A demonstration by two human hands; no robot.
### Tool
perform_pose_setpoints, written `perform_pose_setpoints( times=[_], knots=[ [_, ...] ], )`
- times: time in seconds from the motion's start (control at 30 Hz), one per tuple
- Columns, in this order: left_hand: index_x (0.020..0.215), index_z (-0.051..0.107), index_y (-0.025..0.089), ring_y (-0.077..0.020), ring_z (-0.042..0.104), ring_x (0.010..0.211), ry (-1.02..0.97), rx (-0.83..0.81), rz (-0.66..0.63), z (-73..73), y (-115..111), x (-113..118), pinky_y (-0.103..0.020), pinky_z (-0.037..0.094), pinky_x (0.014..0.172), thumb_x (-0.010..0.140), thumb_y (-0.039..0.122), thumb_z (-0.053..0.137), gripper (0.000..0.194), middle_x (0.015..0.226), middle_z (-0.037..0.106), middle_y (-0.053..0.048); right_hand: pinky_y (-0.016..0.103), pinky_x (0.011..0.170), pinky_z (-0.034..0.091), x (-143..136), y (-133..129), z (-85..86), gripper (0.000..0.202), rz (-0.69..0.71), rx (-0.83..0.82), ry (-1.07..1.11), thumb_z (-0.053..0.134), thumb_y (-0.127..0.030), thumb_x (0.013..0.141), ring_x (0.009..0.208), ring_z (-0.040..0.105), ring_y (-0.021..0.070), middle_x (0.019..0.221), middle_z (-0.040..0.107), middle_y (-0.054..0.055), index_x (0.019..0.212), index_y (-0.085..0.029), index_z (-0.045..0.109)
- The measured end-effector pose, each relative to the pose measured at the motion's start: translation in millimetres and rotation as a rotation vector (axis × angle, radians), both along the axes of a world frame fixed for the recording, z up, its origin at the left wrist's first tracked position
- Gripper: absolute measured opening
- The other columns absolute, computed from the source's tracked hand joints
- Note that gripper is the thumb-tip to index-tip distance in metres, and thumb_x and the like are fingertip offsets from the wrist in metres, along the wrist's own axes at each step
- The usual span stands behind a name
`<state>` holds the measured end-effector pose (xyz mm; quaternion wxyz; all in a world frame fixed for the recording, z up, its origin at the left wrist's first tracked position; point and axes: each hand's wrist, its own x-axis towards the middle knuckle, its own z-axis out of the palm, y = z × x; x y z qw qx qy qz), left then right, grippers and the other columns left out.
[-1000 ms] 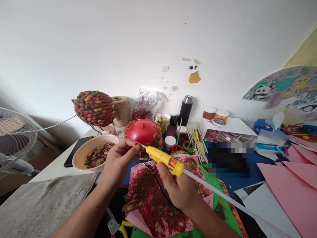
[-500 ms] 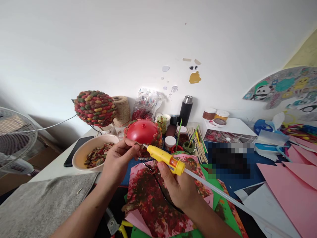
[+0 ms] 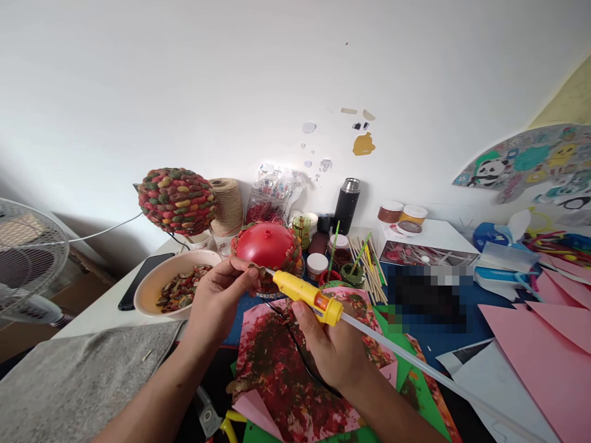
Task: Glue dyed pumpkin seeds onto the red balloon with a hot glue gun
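Note:
My right hand is wrapped round a yellow hot glue gun. A long clear glue stick runs out of the gun's back end to the lower right. Between the fingertips of my left hand is a small brownish piece that looks like a peanut shell. The gun's metal tip is at this shell, touching or very close. Just behind both hands sits a red balloon, its lower sides ringed with painted shells. To the left, a pale bowl holds many red, green and yellow shell pieces.
A shell-covered ball and a twine spool stand at the back left. Behind the gun are paint jars, wooden sticks and a black thermos. Paint-stained paper lies below my hands; a fan is far left.

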<state>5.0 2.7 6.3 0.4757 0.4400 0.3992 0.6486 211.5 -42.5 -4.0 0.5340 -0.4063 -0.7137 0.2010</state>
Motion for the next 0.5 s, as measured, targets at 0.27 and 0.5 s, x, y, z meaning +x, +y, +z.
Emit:
perform_pose_setpoints(
  times=[0.27,0.5],
  knots=[
    [0.078,0.080,0.020,-0.0138,0.065,0.060,-0.008,0.004,0.011,-1.6,0.6,-0.4,-0.021,0.052,0.058,0.064,0.050,0.109,0.044,0.066,0.076,-0.002,0.030,0.054,0.041,-1.4,0.9,4.6,0.045,-0.007,0.032,0.004,0.056,-0.039,0.115,0.047,0.055,0.0173,0.054,0.053,-0.003,0.071,-0.026,0.054],
    [0.077,0.081,0.020,-0.0144,0.065,0.061,-0.020,0.015,0.013,-1.4,0.3,-1.9,-0.023,0.052,0.060,0.065,0.051,0.108,0.043,0.066,0.075,-0.001,0.029,0.052,0.041,-2.0,0.9,2.0,0.046,-0.009,0.029,-0.013,0.055,-0.040,0.115,0.045,0.053,0.0161,0.054,0.053,-0.004,0.072,-0.026,0.055]
  ],
)
